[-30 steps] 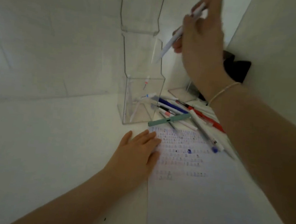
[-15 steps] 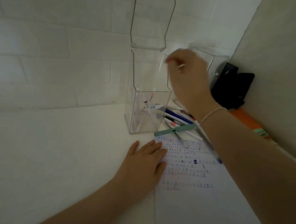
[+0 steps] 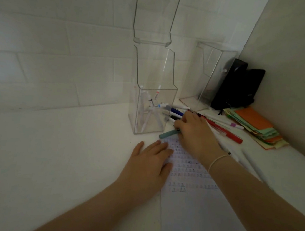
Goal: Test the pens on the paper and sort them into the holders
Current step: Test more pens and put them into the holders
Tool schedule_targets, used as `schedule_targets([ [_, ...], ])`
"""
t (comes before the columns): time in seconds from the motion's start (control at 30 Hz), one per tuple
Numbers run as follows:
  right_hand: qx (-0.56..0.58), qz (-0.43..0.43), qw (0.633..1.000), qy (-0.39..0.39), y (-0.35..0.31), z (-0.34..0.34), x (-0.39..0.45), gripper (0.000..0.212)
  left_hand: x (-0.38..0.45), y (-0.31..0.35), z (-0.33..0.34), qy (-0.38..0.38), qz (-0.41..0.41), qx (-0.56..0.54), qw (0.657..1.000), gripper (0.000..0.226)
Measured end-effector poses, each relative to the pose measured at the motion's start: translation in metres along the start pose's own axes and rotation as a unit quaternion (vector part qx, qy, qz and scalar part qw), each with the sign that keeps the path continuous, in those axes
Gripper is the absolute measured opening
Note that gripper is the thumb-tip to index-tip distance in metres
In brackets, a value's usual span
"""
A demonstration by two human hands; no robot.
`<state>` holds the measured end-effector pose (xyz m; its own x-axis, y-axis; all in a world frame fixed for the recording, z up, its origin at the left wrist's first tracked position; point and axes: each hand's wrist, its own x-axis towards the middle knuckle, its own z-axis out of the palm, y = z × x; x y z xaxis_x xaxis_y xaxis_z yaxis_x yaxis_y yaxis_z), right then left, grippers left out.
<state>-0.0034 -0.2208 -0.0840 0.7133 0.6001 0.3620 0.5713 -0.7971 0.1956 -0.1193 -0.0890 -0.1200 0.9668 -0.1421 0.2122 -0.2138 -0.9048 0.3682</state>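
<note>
A sheet of paper (image 3: 195, 205) with rows of small pen marks lies on the white table. My left hand (image 3: 148, 165) rests flat on its left edge. Behind it lies a pile of pens, among them a teal pen (image 3: 167, 134), a red pen (image 3: 229, 134) and a blue pen (image 3: 176, 110). My right hand (image 3: 194, 132) reaches into the pile, and its fingertips curl down and pinch the teal pen's far end. A tall clear holder (image 3: 171, 98) left of the pile has several pens in it. A second clear holder (image 3: 207, 74) stands further back.
A black object (image 3: 238, 86) leans in the back right corner. Beside it lies a stack of orange, green and yellow paper slips (image 3: 255, 125). A tiled wall runs behind the table and a plain wall closes the right side.
My right hand, which held a white pen up by the tall holder, has come down without it onto the pen pile. My left hand has stayed on the paper.
</note>
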Motion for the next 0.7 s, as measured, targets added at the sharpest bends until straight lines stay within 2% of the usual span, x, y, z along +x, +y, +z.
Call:
schedule_targets([
  [0.07,-0.014,-0.011,0.999,0.047,0.004,-0.011,0.001,0.017,0.0,-0.001,0.0,0.002,0.003,-0.007,1.0,0.067],
  [0.1,0.013,0.014,0.997,0.074,0.007,-0.02,0.0,0.017,0.0,-0.001,-0.001,0.003,0.005,-0.006,1.0,0.067],
  [0.13,0.082,0.074,0.989,0.1,0.009,-0.031,-0.001,0.016,-0.001,-0.001,-0.001,0.002,0.005,-0.006,1.0,0.061],
  [0.17,0.183,0.156,0.961,0.133,0.01,-0.044,-0.003,0.015,-0.001,-0.001,-0.002,-0.002,0.003,-0.012,1.0,0.052],
  [0.2,0.312,0.236,0.907,0.156,0.011,-0.053,-0.006,0.013,-0.001,0.0,-0.002,-0.002,0.0,-0.024,1.0,0.048],
  [0.23,0.435,0.294,0.836,0.161,0.011,-0.062,-0.009,0.012,-0.001,0.001,-0.003,0.003,-0.002,-0.041,0.999,0.048],
  [0.27,0.524,0.32,0.777,0.14,0.01,-0.066,-0.014,0.01,0.0,0.001,-0.003,0.01,-0.003,-0.059,0.998,0.05],
  [0.3,0.578,0.325,0.742,0.093,0.007,-0.068,-0.02,0.01,0.0,0.003,-0.004,0.022,-0.002,-0.081,0.997,0.053],
  [0.33,0.609,0.317,0.725,0.045,0.004,-0.069,-0.026,0.012,0.0,0.005,-0.005,0.033,0.004,-0.104,0.994,0.057],
  [0.43,0.667,0.287,0.688,-0.017,-0.011,-0.068,-0.042,0.017,-0.002,0.011,-0.01,0.055,0.032,-0.176,0.982,0.06],
  [0.5,0.688,0.278,0.67,-0.021,-0.02,-0.067,-0.048,0.019,-0.003,0.014,-0.012,0.06,0.067,-0.222,0.971,0.047],
  [0.57,0.67,0.269,0.692,-0.027,-0.029,-0.066,-0.051,0.019,-0.005,0.014,-0.013,0.067,0.083,-0.239,0.965,0.037],
  [0.63,0.649,0.256,0.715,-0.037,-0.035,-0.069,-0.051,0.019,-0.005,0.014,-0.013,0.064,0.077,-0.243,0.965,0.039],
  [0.7,0.649,0.256,0.715,-0.042,-0.039,-0.074,-0.051,0.021,-0.005,0.013,-0.013,0.088,0.075,-0.205,0.972,0.044],
])
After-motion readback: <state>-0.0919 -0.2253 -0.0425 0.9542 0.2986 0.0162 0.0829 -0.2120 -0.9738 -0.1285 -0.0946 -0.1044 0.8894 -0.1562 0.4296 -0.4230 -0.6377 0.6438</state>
